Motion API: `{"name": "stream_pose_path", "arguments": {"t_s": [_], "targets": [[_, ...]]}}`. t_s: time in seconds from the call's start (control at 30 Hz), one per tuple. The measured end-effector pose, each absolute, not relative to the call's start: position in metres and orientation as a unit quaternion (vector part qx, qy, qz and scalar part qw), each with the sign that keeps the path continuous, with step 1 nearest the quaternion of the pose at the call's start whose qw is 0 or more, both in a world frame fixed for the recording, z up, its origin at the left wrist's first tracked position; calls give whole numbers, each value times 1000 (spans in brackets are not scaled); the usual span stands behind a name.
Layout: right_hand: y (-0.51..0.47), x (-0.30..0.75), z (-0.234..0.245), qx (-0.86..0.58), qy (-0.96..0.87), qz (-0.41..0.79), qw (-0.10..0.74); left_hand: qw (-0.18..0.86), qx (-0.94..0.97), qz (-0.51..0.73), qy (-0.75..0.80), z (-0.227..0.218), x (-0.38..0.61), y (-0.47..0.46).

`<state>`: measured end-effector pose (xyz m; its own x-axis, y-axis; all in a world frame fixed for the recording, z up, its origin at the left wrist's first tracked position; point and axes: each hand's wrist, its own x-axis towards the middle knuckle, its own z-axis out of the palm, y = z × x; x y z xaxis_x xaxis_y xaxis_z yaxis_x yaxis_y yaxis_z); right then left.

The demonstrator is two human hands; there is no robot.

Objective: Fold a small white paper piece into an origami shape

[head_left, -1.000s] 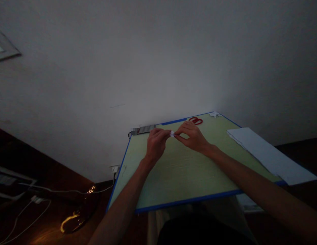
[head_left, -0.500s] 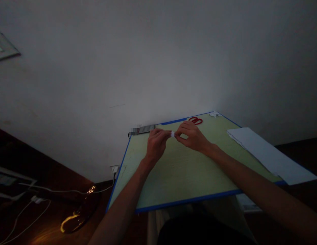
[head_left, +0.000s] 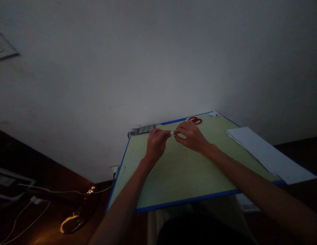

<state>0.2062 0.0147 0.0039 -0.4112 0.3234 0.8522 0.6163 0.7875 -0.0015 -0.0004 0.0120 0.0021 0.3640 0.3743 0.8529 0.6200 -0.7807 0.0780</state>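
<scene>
Between my fingertips is a small white piece of paper (head_left: pixel 172 134), mostly hidden by the fingers. My left hand (head_left: pixel 156 140) pinches its left end, with the fingers closed. At the other end, my right hand (head_left: pixel 189 135) pinches it between thumb and forefinger. Both hands are above the far half of a pale green table (head_left: pixel 171 173) with blue edging. Just beyond the right hand lie scissors with red handles (head_left: pixel 196 120); their blades are hidden behind the hand.
White paper sheets (head_left: pixel 268 153) lie along the table's right side and overhang the near corner. Paper scraps (head_left: pixel 215 114) sit at the far right corner. A dark flat device (head_left: pixel 146 129) is at the far left. A white cable (head_left: pixel 71 191) runs from a wall plug (head_left: pixel 114 168).
Less of the white paper shows between the fingertips now, a thinner sliver than before. Both hands stay in nearly the same place.
</scene>
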Motion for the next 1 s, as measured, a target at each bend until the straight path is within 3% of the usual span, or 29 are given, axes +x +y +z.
{"name": "stream_pose_path", "arguments": {"t_s": [0.27, 0.63, 1.0], "targets": [[13, 201, -3, -320, -824, -167, 437, 133, -827, -462, -289, 2, -2, 11], [24, 206, -7, -255, -798, -33, 545, 17, -787, -526, -322, 11, -3, 7], [14, 209, 0, -253, -827, -117, 488, 103, -806, -502, -296, 5, -3, 8]]}}
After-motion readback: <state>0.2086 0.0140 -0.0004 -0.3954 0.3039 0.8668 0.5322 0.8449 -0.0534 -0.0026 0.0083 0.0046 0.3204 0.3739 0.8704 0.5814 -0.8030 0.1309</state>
